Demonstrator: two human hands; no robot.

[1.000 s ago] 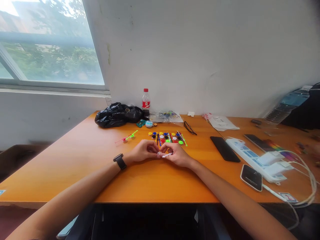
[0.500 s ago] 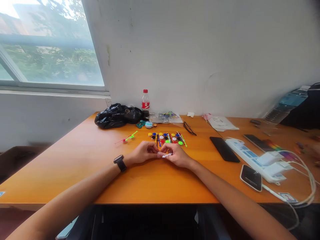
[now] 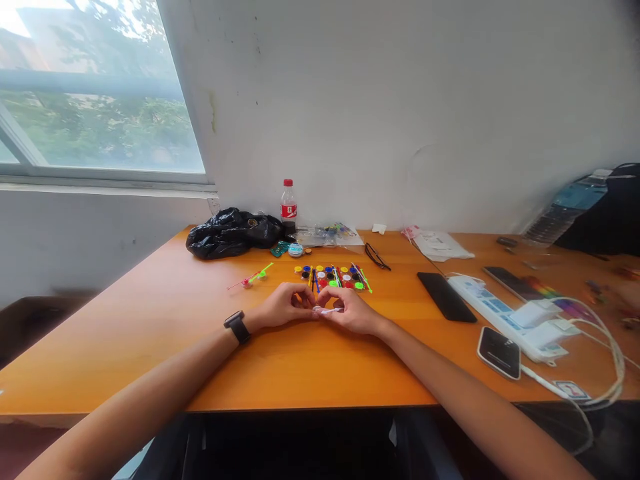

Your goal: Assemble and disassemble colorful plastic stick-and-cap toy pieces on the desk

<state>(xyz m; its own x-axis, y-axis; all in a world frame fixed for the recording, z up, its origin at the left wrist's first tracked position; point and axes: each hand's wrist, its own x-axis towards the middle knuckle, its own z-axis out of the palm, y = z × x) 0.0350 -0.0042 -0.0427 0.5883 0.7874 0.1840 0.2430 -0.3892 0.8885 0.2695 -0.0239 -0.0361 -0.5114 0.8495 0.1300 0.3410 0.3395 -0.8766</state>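
My left hand (image 3: 286, 305), with a black watch (image 3: 237, 327) on its wrist, pinches a small white-and-clear round piece (image 3: 317, 309) between thumb and fingers. My right hand (image 3: 351, 309) meets it there, its fingers closed on a thin white plastic stick (image 3: 330, 311). The fingertips partly hide both parts. Just beyond the hands lie rows of small round pieces (image 3: 347, 277) with coloured tops, and thin coloured sticks (image 3: 365, 278) among them. A red and a green stick (image 3: 262, 271) with matching round pieces lie apart to the left.
Along the wall are a black plastic bag (image 3: 230, 233), a cola bottle (image 3: 289, 208), a clear bag of parts (image 3: 327, 233) and glasses (image 3: 377, 256). To the right are a dark phone (image 3: 447, 297), a power strip (image 3: 500, 319) with chargers, a charging phone (image 3: 499, 352) and a large water bottle (image 3: 565, 208).
The white stick has turned slightly between my fingers, and the fingertips have drawn closer around the round piece. The whole view has shifted a little.
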